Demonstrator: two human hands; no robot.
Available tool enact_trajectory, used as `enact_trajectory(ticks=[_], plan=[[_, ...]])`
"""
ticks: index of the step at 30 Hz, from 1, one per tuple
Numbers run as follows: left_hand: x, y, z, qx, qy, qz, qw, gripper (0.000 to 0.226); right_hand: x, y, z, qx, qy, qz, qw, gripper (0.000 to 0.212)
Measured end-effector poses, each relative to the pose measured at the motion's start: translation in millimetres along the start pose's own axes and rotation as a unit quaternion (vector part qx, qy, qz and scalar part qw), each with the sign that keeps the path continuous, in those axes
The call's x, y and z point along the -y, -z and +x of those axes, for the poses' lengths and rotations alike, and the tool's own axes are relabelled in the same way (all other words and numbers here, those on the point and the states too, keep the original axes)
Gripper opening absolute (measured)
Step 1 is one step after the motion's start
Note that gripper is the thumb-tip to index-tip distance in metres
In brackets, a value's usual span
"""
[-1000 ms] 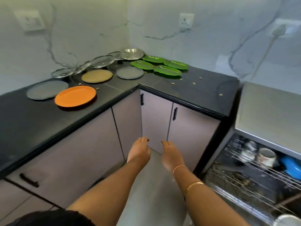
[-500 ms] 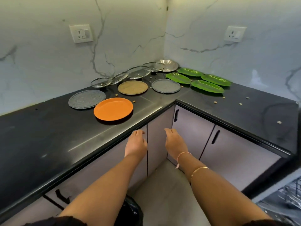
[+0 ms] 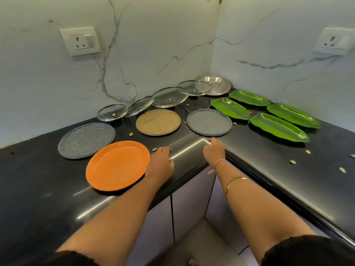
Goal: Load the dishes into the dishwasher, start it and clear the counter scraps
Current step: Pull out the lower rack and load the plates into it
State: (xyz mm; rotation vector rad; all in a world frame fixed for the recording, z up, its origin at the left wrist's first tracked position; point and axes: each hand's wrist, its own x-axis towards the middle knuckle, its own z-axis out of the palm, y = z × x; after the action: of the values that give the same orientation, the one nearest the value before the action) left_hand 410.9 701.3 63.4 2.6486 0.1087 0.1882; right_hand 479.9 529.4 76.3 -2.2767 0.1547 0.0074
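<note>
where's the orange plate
Head view, left of centre: the orange plate lies on the counter, in front of a grey plate, the left hand at its right rim.

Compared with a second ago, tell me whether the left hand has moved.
Yes. The left hand has risen from in front of the cabinet doors to above the counter, beside the orange plate's right rim.

I get a single view, from the head camera: wide-angle, pitched forward and down, close over the black counter (image 3: pixel 34 189), whose inner corner sits at 12 o'clock. The left hand (image 3: pixel 160 163) and right hand (image 3: pixel 214 151) sit mid-frame, with the arms at 6 o'clock.
</note>
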Motion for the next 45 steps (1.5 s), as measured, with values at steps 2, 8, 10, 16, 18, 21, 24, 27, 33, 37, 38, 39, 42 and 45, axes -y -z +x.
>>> enact_trajectory(ticks=[2,8,10,16,18,21,24,27,33,37,38,39,42,45], plan=[[-2,-7,43,0.013,0.025,0.015,0.999,0.038,-2,2,38,0.018,-0.020,-0.003,1.000,0.041],[-2,-33,124,0.057,0.092,0.065,0.992,0.037,-16,-3,118,0.061,-0.117,-0.046,0.990,0.049],[2,-38,144,0.053,0.104,0.092,0.989,0.033,-19,-9,137,0.074,-0.133,-0.078,0.985,0.043],[0,-43,178,0.091,0.146,0.166,0.971,0.038,-27,-24,151,0.012,-0.140,-0.133,0.981,0.040],[-3,-47,181,0.091,0.121,0.221,0.964,0.026,-28,-25,154,-0.005,-0.136,-0.144,0.980,0.040],[-5,-59,175,0.061,0.045,0.261,0.962,0.019,-33,-18,163,0.002,-0.154,-0.134,0.979,0.039],[-12,-70,161,0.041,-0.004,0.251,0.967,0.019,-39,-10,164,0.000,-0.156,-0.114,0.981,0.033],[-21,-76,148,0.053,-0.040,0.263,0.963,0.020,-41,-4,154,-0.015,-0.173,-0.083,0.981,0.036],[-35,-68,118,0.080,-0.115,0.316,0.938,0.022,-57,8,112,-0.018,-0.236,0.033,0.971,0.030],[-33,-59,84,0.065,-0.150,0.322,0.932,0.022,-73,12,60,-0.037,-0.267,0.114,0.956,0.033],[-32,-56,75,0.063,-0.162,0.336,0.926,0.022,-77,11,47,-0.041,-0.281,0.152,0.947,0.032],[-32,-51,65,0.067,-0.179,0.344,0.919,0.023,-78,11,34,-0.041,-0.299,0.212,0.930,0.030],[-36,-34,44,0.054,-0.213,0.369,0.903,0.031,-74,14,-1,-0.057,-0.322,0.461,0.825,0.010],[-43,-4,27,0.034,-0.246,0.393,0.886,0.042,-64,28,-33,-0.087,-0.270,0.544,0.790,0.021]])
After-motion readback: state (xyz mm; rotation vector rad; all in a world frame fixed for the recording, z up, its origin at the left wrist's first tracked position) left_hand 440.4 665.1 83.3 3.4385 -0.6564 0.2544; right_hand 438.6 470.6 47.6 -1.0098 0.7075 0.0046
